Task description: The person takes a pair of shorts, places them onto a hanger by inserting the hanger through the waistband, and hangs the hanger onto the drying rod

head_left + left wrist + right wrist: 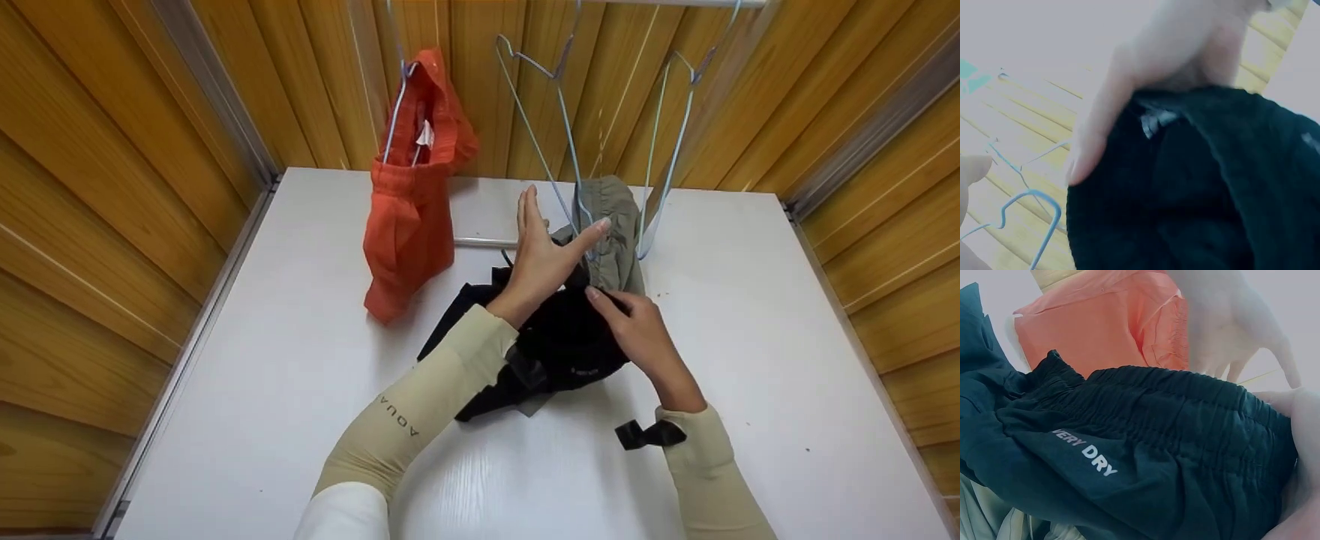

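Black elastic-waisted shorts (570, 349) are held above the white tabletop, their waist opening showing in the left wrist view. My right hand (641, 326) pinches the waistband's right side between thumb and fingers. Pale "VERY DRY" lettering marks the black cloth (1185, 422) in the right wrist view. My left hand (541, 255) is raised beside the waist opening with fingers straight and thumb spread, nothing gripped. Just beyond it hangs a thin blue wire hanger (565, 124), whose lower end is partly hidden behind the hand. A grey-green garment with a gathered waist (619, 217) is behind the black shorts.
Red shorts (409, 240) hang on a hanger at the left. Another wire hanger (681, 142) hangs at the right. A rail (675, 2) crosses the top. Wood-patterned panels (97, 187) enclose the white table (300, 300) on three sides.
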Tool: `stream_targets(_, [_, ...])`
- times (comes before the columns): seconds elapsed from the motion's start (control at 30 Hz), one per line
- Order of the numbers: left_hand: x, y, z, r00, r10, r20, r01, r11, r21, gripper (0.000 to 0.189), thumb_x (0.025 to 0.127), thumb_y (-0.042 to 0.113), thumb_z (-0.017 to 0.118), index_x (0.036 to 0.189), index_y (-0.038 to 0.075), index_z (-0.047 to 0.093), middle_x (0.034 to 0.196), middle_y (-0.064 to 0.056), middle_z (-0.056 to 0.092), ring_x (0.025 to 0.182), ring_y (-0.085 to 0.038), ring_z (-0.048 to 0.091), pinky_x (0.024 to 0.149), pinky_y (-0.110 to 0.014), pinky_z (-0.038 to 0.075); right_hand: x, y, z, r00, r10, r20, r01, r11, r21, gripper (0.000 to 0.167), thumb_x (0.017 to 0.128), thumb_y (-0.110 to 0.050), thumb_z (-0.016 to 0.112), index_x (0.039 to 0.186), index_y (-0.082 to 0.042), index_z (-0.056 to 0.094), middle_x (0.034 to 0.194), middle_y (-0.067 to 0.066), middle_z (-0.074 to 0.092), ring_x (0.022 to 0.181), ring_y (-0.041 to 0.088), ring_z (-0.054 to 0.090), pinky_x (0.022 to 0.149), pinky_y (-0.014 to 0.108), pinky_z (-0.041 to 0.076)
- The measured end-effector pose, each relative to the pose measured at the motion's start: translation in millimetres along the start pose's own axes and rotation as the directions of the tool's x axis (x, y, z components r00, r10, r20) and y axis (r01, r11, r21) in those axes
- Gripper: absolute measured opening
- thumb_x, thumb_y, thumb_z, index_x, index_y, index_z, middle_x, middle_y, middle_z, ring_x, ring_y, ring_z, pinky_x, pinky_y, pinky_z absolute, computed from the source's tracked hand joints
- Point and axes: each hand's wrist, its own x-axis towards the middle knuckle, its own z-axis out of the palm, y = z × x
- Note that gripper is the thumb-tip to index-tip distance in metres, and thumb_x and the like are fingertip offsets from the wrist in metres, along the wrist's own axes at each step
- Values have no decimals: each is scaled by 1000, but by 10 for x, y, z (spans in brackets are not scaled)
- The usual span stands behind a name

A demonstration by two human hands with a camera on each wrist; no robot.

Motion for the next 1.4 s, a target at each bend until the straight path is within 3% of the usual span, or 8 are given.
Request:
stream_targets(0.13, [33, 16, 58, 999, -36, 29, 38, 997, -63, 114, 78, 58, 72, 155, 26, -5, 163, 2, -1, 138, -29, 41, 106, -38, 44, -6, 13, -7, 1000, -2, -8, 2, 1000, -5, 52, 96, -52, 49, 98, -6, 73, 95, 10, 69, 87, 18, 58, 81, 32, 45])
stream_targets(0.23, [48, 30, 79, 998, -48, 37, 51, 996, -74, 112, 78, 55, 73, 155, 26, -4, 163, 1, 2, 131, -26, 47, 99, -34, 49, -7, 25, -17, 1000, -7, -4, 7, 1000, -5, 51, 97, -51, 49, 102, -7, 73, 98, 10, 70, 89, 17, 59, 82, 32, 46])
stream_targets(0.43, [56, 74, 62, 997, -57, 49, 60, 996, -70, 103, 84, 45, 71, 155, 26, -2, 163, -2, 8, 121, -20, 53, 95, -33, 50, 0, 35, -24, 1000, -17, 2, 17, 1000, -6, 50, 97, -51, 50, 108, -8, 73, 105, 10, 71, 93, 17, 61, 86, 32, 46])
stream_targets(0.6, [59, 95, 34, 998, -33, 53, 40, 991, -131, 93, 90, 27, 67, 155, 24, 1, 161, -7, 17, 111, -17, 56, 87, -28, 52, -1, 23, -31, 1000, -9, 14, 9, 1000, 3, 50, 96, -52, 50, 108, -9, 73, 104, 10, 71, 91, 14, 60, 85, 31, 46])
stream_targets(0.73, [52, 106, -2, 997, -33, 64, 46, 979, -201, 88, 92, 20, 64, 155, 26, 3, 158, -7, 23, 112, -18, 54, 87, -30, 52, -10, 9, -46, 1000, 9, 24, -9, 1000, 12, 51, 96, -53, 49, 108, -9, 73, 101, 9, 70, 88, 13, 60, 83, 29, 46])
stream_targets(0.97, [24, 135, -106, 992, -50, 115, 80, 959, -271, 89, 90, 22, 66, 155, 30, 5, 159, -6, 23, 119, -22, 50, 91, -37, 50, 7, 11, -55, 999, 14, 39, -15, 1000, 19, 54, 97, -53, 47, 111, -7, 71, 103, 11, 70, 90, 11, 61, 84, 30, 47])
stream_targets(1.27, [-56, 160, -250, 989, 20, 147, 25, 955, -295, 88, 90, 14, 67, 154, 32, 9, 160, -5, 20, 126, -28, 50, 99, -45, 48, 22, 32, -31, 1000, 9, 23, -9, 1000, 14, 53, 96, -53, 49, 110, -7, 72, 106, 11, 70, 94, 16, 60, 87, 32, 46])
stream_targets(1.4, [-71, 159, -292, 988, 31, 149, 23, 937, -348, 86, 90, -1, 59, 154, 27, 10, 160, -6, 19, 119, -29, 54, 89, -42, 54, 18, 30, -27, 1000, 8, 4, -8, 1000, 3, 52, 97, -51, 49, 112, -6, 71, 109, 12, 69, 96, 16, 59, 88, 32, 46])
